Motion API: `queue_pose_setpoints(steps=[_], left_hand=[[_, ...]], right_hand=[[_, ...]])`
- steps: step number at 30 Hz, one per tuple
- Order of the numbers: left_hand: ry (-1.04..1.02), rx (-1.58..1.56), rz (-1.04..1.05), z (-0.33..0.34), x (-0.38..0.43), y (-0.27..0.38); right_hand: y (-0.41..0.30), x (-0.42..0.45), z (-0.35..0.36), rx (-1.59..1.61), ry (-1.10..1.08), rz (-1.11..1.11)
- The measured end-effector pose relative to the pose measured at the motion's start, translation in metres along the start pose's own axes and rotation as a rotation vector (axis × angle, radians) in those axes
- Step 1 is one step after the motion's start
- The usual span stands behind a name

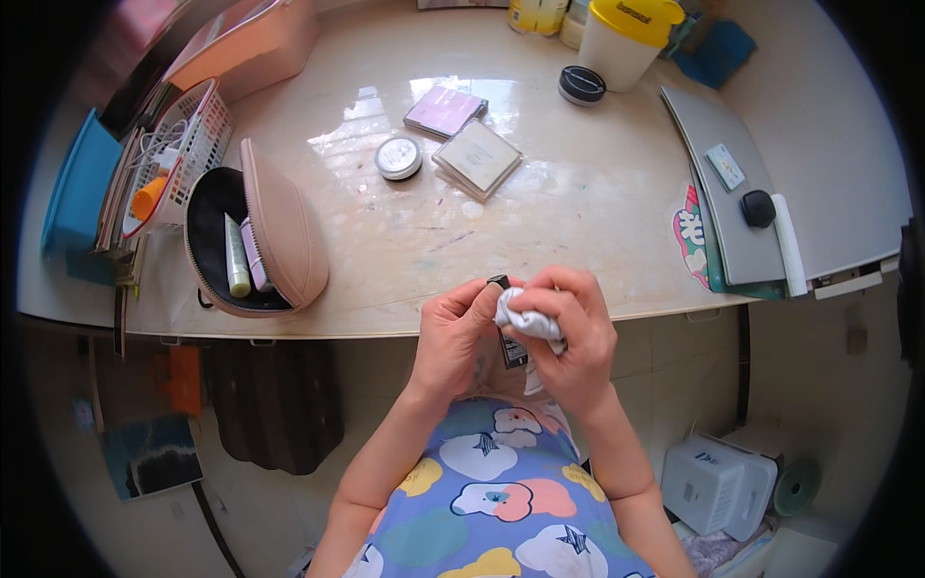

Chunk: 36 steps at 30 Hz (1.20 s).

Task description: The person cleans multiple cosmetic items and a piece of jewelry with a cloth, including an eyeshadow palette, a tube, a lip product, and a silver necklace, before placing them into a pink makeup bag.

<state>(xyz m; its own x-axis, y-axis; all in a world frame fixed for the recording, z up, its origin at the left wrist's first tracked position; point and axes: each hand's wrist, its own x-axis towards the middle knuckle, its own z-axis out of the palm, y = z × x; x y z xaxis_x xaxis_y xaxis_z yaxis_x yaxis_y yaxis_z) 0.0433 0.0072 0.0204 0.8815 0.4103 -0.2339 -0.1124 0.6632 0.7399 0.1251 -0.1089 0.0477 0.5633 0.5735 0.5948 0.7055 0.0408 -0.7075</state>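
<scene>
At the desk's front edge, my left hand [449, 339] grips a slim black object [513, 354] that bears fine print. My right hand [578, 343] holds a bunched white cloth [533, 324] against it; the cloth and fingers hide much of the object. Left of my hands, an unzipped pink cosmetic bag [289, 246] has a squeeze tube [236, 256] and a pinkish item [256, 253] inside. Farther back on the desk lie a round silver-lidded jar [398, 158], a square pale case [478, 155] and a flat pink case [446, 110].
A closed laptop [730, 217] on the right carries several small things. At the back stand a yellow-lidded container [620, 54] and a black-lidded jar [582, 85]. On the left are a white plastic basket [206, 119], a blue bin [79, 180] and an orange-pink box [253, 58].
</scene>
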Motion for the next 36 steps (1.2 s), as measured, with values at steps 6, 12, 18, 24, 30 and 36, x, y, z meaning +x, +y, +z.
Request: queue_pose_setpoints(steps=[6,12,18,24,30,36], left_hand=[[-0.012,0.291,0.092,-0.010,-0.004,-0.001],[-0.086,1.014,0.713,-0.001,-0.014,0.006],[-0.181,1.271,1.142,-0.008,-0.009,0.010],[-0.226,1.180,1.058,-0.005,-0.011,0.015],[-0.214,0.982,0.840,-0.002,-0.014,0.018],[-0.069,0.574,0.362,-0.003,-0.027,0.013]], right_hand=[[0.001,-0.030,-0.013,-0.151,-0.164,0.024],[-0.017,-0.016,-0.032,-0.016,0.021,0.221],[-0.029,-0.003,-0.022,-0.115,-0.095,0.169],[-0.029,-0.001,-0.024,-0.112,-0.040,0.159],[-0.008,0.001,-0.021,-0.098,0.043,0.119],[-0.013,0.001,0.010,0.402,-0.087,0.282]])
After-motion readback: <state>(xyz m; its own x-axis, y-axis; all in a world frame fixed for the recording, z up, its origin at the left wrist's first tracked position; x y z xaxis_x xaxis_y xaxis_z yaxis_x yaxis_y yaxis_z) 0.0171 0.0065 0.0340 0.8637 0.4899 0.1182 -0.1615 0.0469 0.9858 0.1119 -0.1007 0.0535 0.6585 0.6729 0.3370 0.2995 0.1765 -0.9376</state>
